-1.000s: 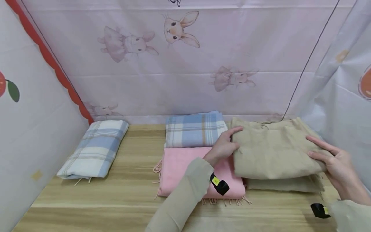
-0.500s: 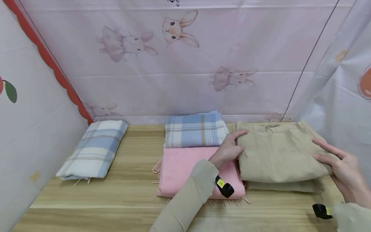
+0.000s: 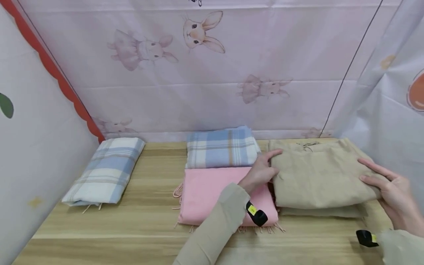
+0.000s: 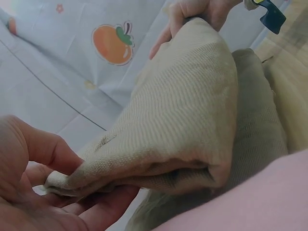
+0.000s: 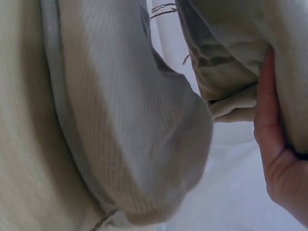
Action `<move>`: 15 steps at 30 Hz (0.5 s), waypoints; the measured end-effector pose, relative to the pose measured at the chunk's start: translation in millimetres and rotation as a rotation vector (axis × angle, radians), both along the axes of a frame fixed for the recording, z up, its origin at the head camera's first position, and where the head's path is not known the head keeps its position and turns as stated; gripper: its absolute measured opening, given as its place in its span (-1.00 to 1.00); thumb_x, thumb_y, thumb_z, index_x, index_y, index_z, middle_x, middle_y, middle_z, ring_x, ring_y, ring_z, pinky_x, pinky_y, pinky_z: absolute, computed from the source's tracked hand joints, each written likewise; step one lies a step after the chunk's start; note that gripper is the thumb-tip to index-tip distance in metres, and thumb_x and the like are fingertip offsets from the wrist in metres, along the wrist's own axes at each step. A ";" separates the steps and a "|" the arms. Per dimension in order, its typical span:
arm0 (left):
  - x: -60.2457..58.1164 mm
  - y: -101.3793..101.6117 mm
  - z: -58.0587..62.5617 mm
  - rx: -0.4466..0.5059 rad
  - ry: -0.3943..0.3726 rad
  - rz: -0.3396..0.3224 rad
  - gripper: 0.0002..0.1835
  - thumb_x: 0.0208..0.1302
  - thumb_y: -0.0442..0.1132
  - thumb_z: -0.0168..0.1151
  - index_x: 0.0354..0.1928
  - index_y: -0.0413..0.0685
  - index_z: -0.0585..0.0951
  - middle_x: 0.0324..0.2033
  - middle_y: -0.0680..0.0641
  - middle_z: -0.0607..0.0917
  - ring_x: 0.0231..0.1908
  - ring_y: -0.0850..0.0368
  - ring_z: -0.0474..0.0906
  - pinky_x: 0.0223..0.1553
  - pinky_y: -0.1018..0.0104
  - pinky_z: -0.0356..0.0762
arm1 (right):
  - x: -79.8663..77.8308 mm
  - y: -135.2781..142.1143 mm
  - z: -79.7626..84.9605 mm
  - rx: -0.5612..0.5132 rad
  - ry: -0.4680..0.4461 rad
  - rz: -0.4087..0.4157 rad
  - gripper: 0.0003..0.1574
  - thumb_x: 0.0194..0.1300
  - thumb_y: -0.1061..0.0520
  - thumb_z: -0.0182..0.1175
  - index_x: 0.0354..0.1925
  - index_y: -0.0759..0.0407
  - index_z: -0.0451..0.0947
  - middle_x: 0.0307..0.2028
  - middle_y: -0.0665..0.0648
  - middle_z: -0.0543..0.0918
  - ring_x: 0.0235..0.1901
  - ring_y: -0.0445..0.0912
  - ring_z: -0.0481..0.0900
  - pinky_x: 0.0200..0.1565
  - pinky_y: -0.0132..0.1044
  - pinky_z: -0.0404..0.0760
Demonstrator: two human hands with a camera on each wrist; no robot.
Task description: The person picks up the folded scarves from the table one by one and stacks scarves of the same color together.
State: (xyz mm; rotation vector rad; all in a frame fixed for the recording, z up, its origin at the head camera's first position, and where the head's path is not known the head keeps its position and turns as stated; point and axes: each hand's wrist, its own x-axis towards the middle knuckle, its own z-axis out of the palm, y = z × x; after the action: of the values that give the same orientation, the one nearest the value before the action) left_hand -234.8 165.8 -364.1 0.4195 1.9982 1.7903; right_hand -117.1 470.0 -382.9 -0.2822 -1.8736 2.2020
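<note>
Gripping beige cloth [image 3: 322, 178], left hand [image 3: 260, 172] touches folded layers [image 4: 175, 182] unseen in head view.

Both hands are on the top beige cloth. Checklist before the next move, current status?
1. Left hand grips top cloth: ok, thumb above, fingers below.
2. Right hand holds its other end: ok.
3. Right end down on bottom cloth: not ok, gap shows in right wrist view.
4. Far edges aligned: cannot tell, bottom cloth's is hidden in head view.
5. Left sleeve off pink cloth: cannot tell, overlaps it in view.
</note>
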 end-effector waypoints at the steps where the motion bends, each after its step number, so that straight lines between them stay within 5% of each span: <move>1: 0.1 0.9 -0.2 -0.006 -0.001 0.004 -0.24 0.22 -0.70 0.04 0.39 0.11 0.53 0.35 -0.12 0.41 -0.56 0.16 0.44 -0.60 0.34 0.44 | 0.0 0.6 -0.1 0.000 0.003 0.003 -0.33 0.42 0.36 0.21 0.41 -0.03 0.45 0.59 -0.11 -0.23 -0.04 -0.50 0.55 -0.24 -0.42 0.67; 15: 1.3 11.4 -11.4 -0.066 -0.063 -0.004 -0.13 0.06 -0.73 -0.05 0.41 0.09 0.51 0.10 -0.11 0.54 -0.54 0.12 0.44 -0.63 0.34 0.34 | -0.5 6.8 -12.6 -0.005 -0.096 0.042 -0.40 0.42 0.37 0.21 0.29 -0.15 0.58 0.59 0.02 -0.30 -0.13 -0.45 0.61 -0.24 -0.39 0.68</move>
State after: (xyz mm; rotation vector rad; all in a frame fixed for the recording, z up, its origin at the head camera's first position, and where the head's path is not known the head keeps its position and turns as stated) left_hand -233.4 177.1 -375.5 0.3419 2.0049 1.7085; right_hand -117.7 476.7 -395.4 -0.3590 -1.9410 2.2585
